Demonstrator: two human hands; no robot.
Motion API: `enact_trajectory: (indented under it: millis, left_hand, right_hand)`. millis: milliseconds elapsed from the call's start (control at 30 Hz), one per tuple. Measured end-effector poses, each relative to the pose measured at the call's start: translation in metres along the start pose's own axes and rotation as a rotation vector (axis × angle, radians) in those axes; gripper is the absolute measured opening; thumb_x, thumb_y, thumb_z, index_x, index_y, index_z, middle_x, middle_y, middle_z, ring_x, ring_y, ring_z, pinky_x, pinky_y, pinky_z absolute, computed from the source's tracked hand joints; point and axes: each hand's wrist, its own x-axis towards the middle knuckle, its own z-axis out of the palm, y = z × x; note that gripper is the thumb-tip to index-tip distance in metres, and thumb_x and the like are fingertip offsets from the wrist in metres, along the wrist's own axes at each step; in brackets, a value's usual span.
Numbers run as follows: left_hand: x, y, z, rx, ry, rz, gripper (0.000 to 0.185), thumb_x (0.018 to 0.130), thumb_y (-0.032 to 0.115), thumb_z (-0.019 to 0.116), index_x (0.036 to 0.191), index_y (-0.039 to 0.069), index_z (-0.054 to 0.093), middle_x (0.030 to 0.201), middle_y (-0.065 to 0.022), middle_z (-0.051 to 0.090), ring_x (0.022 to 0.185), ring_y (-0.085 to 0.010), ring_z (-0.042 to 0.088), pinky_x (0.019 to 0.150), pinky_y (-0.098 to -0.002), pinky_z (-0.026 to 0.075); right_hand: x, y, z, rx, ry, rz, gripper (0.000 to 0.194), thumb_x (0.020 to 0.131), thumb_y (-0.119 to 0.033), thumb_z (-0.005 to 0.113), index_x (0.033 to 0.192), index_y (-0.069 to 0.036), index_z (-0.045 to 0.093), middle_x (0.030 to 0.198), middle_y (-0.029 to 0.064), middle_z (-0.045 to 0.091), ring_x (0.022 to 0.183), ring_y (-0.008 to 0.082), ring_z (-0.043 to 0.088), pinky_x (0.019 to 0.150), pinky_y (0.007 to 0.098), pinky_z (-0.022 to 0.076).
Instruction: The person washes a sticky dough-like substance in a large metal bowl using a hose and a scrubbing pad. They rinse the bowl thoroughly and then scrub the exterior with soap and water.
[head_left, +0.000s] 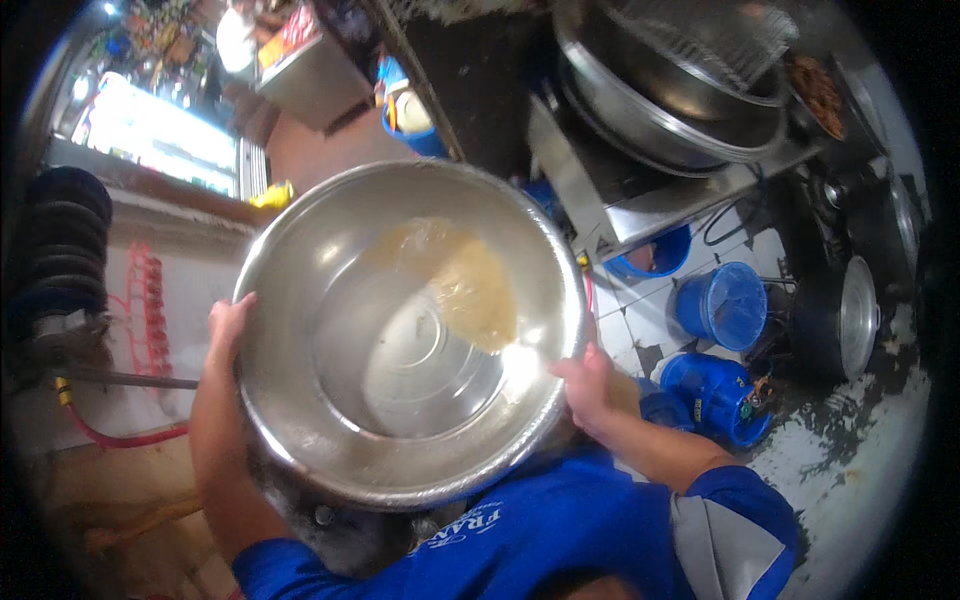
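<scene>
A large round stainless steel basin (345, 247) is held up before me, with a shallow pool of cloudy, yellowish liquid (480, 292) on the side of its inside away from my body. My left hand (229, 319) grips the rim on the left side, its thumb over the edge. On the right side of the rim, my right hand (587, 379) holds on with its thumb over the edge and the fingers partly hidden behind the basin. The underside of the basin is out of sight.
Large metal bowls (660, 112) rest on a steel stand (660, 214) at upper right. Below are a blue bucket (724, 306), a blue gas cylinder (705, 394) and a dark pot with a metal lid (859, 319). A red hose (127, 441) runs at left. Wet patches mark the floor.
</scene>
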Motion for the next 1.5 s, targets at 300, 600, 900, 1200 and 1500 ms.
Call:
enact_trajectory:
  millis: [300,600,900,1200,1500]
  left_hand:
    - [-0.046,0.039,-0.204,-0.422,0.008,0.396,0.031,0.081,0.025,0.070,0.095,-0.003,0.068,0.088,-0.0068,0.066,0.078,-0.0194,0.060,0.072,-0.0357,0.047]
    - [-0.143,0.176,-0.332,-0.462,0.139,0.975,0.045,0.084,0.038,0.064,0.109,0.002,0.067,0.099,-0.0063,0.065,0.095,-0.0192,0.058,0.087,-0.0338,0.042]
    - [-0.328,0.286,-0.242,-1.097,-0.223,1.689,0.036,0.089,0.028,0.064,0.111,0.000,0.067,0.097,-0.0092,0.069,0.088,-0.0186,0.065,0.084,-0.0330,0.051]
    - [-0.395,0.442,-0.151,-1.276,-1.686,1.222,0.021,0.092,0.017,0.061,0.101,-0.002,0.065,0.090,-0.0131,0.070,0.082,-0.0210,0.069,0.076,-0.0343,0.058]
    - [-0.500,0.516,0.029,-1.305,-1.696,0.617,0.079,0.091,0.001,0.055,0.151,-0.007,0.004,0.131,-0.0252,0.051,0.108,-0.0285,0.062,0.094,-0.0378,0.054]
  right_hand:
    - [-0.073,-0.167,-0.003,0.208,-0.244,-0.433,0.039,0.074,-0.004,0.066,0.112,0.003,0.058,0.090,0.0073,0.066,0.080,0.0168,0.062,0.076,0.0302,0.0513]
    - [-0.163,-0.324,-0.128,0.003,-0.007,-0.749,0.029,0.075,-0.014,0.067,0.097,0.005,0.066,0.087,0.0178,0.068,0.076,0.0298,0.068,0.079,0.0425,0.0562]
    - [-0.288,-0.385,-0.303,-0.594,0.578,-0.992,0.032,0.088,-0.026,0.065,0.107,-0.001,0.071,0.102,0.0107,0.069,0.092,0.0213,0.064,0.089,0.0343,0.0493]
    - [-0.387,-0.341,-0.406,-0.477,0.940,-0.905,0.049,0.088,-0.022,0.063,0.129,0.002,0.057,0.121,0.0106,0.063,0.107,0.0206,0.061,0.098,0.0326,0.0454]
    - [-0.394,-0.328,-0.586,-0.386,1.035,-0.326,0.060,0.085,-0.025,0.067,0.135,0.004,0.052,0.121,0.0122,0.064,0.108,0.0223,0.061,0.098,0.0332,0.0444]
